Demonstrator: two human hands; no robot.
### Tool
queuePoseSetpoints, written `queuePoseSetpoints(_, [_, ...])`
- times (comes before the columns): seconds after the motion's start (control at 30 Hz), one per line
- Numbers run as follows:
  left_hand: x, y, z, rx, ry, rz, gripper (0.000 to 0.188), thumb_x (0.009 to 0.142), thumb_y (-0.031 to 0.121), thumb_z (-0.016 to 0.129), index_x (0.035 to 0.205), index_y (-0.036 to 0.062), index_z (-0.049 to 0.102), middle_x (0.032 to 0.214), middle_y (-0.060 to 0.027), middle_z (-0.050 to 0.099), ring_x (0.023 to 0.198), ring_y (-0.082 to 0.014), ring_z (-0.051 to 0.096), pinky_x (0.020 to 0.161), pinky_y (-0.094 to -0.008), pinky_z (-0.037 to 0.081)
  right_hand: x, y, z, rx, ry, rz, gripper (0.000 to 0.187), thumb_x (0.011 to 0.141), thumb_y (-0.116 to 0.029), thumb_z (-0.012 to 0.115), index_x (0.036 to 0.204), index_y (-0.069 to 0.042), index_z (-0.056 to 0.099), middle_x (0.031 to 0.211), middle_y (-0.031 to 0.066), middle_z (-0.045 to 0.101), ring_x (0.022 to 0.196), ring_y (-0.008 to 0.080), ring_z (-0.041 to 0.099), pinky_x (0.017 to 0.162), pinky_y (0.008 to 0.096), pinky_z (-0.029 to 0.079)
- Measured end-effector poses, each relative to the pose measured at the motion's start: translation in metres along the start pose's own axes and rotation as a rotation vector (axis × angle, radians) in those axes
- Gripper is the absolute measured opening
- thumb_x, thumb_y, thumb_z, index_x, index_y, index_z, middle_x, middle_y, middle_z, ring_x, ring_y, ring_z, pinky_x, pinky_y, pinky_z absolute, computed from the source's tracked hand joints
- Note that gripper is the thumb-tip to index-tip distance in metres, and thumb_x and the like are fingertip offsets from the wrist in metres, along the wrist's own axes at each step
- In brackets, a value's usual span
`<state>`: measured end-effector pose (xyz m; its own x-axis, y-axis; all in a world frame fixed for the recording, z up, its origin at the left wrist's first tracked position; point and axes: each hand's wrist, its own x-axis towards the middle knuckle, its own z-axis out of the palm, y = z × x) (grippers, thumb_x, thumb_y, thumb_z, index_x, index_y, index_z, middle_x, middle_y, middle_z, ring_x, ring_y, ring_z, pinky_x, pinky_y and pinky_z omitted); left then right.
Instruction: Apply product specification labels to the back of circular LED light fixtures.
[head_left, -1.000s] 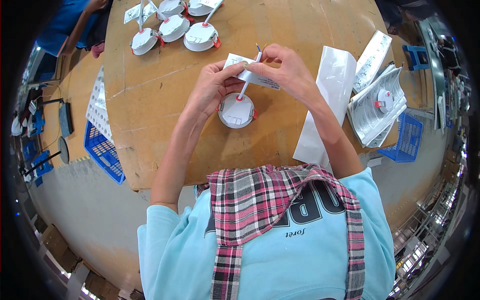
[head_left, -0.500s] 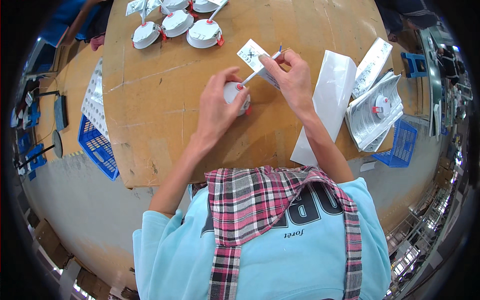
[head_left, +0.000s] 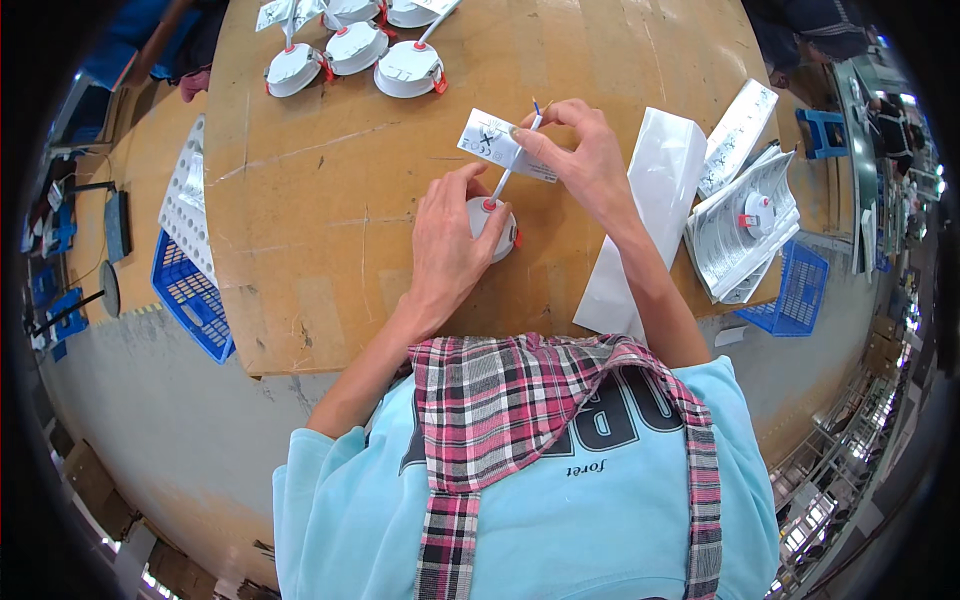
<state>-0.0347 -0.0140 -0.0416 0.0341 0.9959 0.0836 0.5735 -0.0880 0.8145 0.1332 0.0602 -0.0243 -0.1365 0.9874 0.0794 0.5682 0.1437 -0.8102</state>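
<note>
Presently left hand (head_left: 447, 245) fingers clamp round white lamp (head_left: 493, 226) on surface (head_left: 330, 220); right hand (head_left: 585, 160) fingers pinch its wire (head_left: 513, 162) and paper label (head_left: 492, 143). Blue basket (head_left: 188, 298) left, contents indistinct; 3 lamps (head_left: 352, 50) behind.

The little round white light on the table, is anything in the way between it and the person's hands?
Nothing visible is. The left hand already rests on the round white light. The right hand pinches the light's white cable and a paper label just above it. Only bare wooden table lies around them.
</note>
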Motion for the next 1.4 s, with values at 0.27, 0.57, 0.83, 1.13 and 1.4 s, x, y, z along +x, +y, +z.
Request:
queuePoseSetpoints(0.27, [0.043,-0.03,-0.03,-0.919,-0.223,-0.369,0.038,0.09,0.006,0.046,0.126,-0.0027,0.046,0.121,-0.0138,0.058,0.113,-0.0195,0.054,0.094,-0.0325,0.045,-0.003,-0.02,-0.02,0.093,-0.142,-0.044,0.018,0.075,-0.023,0.075,0.082,-0.008,0.069,0.104,0.003,0.056,0.105,0.0238,0.043,0.09,0.0353,0.039])
queuePoseSetpoints(0.57, [0.105,-0.04,0.026,-1.467,-1.215,-0.403,0.012,0.091,0.009,0.048,0.091,0.002,0.057,0.096,-0.0078,0.059,0.088,-0.0146,0.058,0.081,-0.0302,0.049,-0.011,-0.033,-0.02,0.132,-0.18,-0.166,0.014,0.071,-0.018,0.077,0.083,-0.011,0.071,0.109,0.0016,0.053,0.107,0.022,0.042,0.091,0.0361,0.039])
queuePoseSetpoints(0.83, [0.11,-0.031,0.021,-1.363,-1.131,-0.252,0.014,0.085,0.011,0.059,0.096,0.0013,0.059,0.095,-0.0029,0.058,0.084,-0.0086,0.057,0.08,-0.0217,0.046,-0.013,-0.027,-0.027,0.088,-0.17,-0.183,0.015,0.073,-0.019,0.076,0.081,-0.009,0.068,0.11,0.0019,0.054,0.108,0.0217,0.043,0.092,0.0362,0.039])
queuePoseSetpoints(1.13, [0.104,-0.042,-0.006,-1.161,-0.795,-0.306,0.013,0.087,0.018,0.065,0.092,0.0057,0.063,0.088,0.0014,0.063,0.081,-0.0061,0.059,0.075,-0.0234,0.048,-0.017,-0.019,-0.019,0.139,-0.076,-0.09,0.018,0.074,-0.017,0.076,0.084,-0.006,0.066,0.106,0.0031,0.055,0.104,0.0207,0.047,0.092,0.0343,0.038])
queuePoseSetpoints(1.4, [0.1,-0.049,-0.005,-1.167,-0.708,-0.294,0.017,0.088,0.016,0.063,0.099,0.004,0.061,0.095,-0.0015,0.065,0.086,-0.0081,0.062,0.08,-0.0262,0.052,-0.02,-0.015,-0.003,0.509,0.06,0.063,0.011,0.085,-0.006,0.067,0.092,0.001,0.062,0.083,0.0027,0.061,0.077,0.0084,0.057,0.075,0.0236,0.048])
